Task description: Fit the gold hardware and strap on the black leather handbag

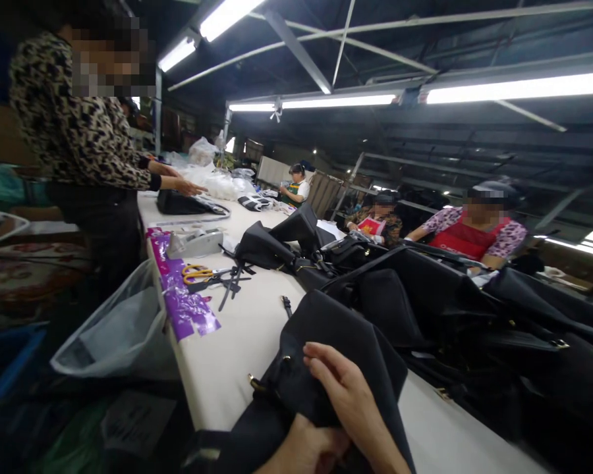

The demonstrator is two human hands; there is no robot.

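A black bag (321,322) with small gold-coloured fittings lies on the table in front of me. At the bottom of the view my left hand (313,444) is closed, its fingers curled on the bag's near part; the fingertips are partly hidden. My right hand (343,382) crosses just above it, fingers stretched out together and lying over the bag's side. A short black strap with a buckle (286,305) sticks out at the bag's upper left.
Many black bags (400,296) are heaped along the right of the white table (257,322). Yellow-handled scissors (197,273), loose black straps (231,289) and a tape dispenser (196,243) lie left. A plastic bag (123,329) hangs at the edge. Co-workers stand around the table.
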